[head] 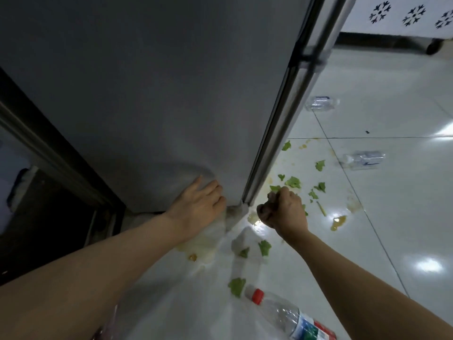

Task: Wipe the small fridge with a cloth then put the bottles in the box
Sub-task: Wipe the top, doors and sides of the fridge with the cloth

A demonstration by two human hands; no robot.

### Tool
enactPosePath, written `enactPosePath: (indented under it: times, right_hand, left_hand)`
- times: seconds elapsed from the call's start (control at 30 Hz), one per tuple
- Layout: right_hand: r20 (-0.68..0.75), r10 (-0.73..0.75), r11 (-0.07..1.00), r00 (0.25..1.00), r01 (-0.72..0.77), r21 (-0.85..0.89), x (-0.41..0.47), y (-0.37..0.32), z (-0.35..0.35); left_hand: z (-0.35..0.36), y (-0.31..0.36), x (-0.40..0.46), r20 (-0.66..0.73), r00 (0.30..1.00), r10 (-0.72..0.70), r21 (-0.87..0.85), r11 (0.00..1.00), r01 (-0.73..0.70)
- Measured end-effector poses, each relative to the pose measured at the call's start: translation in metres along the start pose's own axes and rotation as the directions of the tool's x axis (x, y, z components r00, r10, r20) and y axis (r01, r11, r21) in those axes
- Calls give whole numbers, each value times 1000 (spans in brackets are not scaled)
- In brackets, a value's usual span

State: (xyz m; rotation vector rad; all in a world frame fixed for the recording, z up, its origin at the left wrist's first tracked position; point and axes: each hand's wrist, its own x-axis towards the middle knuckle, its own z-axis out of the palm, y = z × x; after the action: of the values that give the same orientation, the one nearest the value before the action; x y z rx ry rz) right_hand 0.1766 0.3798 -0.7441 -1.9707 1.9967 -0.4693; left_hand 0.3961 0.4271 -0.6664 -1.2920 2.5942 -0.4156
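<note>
The small fridge [152,99] fills the upper left, its grey side panel facing me and its door edge [289,114] running down to the floor. My left hand [198,204] lies flat against the bottom of the side panel, pressing a pale cloth [212,233] that trails down to the floor. My right hand [282,209] is a fist by the fridge's lower corner, closed on a dark crumpled wad [266,208]; I cannot tell what it is. A clear bottle with a red cap [289,315] lies near my right forearm. Two more clear bottles [321,103] [365,159] lie further out.
Torn green leaf pieces [293,182] and yellow spills [338,222] are scattered over the glossy white floor tiles [392,217]. A dark cabinet or frame [49,168] stands left of the fridge. A white patterned wall [404,15] is at the back right. No box is in view.
</note>
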Motion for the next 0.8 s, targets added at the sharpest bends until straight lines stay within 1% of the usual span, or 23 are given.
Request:
enactPosePath:
  times: [0.07,0.1,0.17,0.23,0.33,0.43,0.6,0.8]
  right_hand:
    - [26,-47,999,999,48,-18,-10,-10,-32]
    - [49,-59,998,997,61,-30,-15,-16,-49]
    - [81,-58,997,995,62,-48,-23,-27,-86]
    - [100,-48,997,994,54,-60,-32,-43,-126]
    - [129,-19,1000,991,17,13,-45,-74,-192]
    - [146,10,1000,989,-11,5,-53,-101,-258]
    - [145,-10,991,989,30,-132,-59,-137,-359]
    - [77,42,995,996,-34,-99,-59,-160,-471]
  left_hand:
    - [-17,-1,-5,55,998,-9,-36,999,11]
    - [-32,-3,-7,122,992,-22,-71,997,31]
    - [-74,-12,-17,149,987,-68,-118,989,86]
    - [-113,-22,-27,257,964,-76,-166,979,121]
    - [-175,-43,-38,339,939,-62,-213,967,141]
    - [-240,-69,-48,359,931,-68,-250,954,166]
    - [-343,-100,-48,337,940,-47,-293,944,153]
    - [-435,-110,-31,342,940,20,-355,928,109]
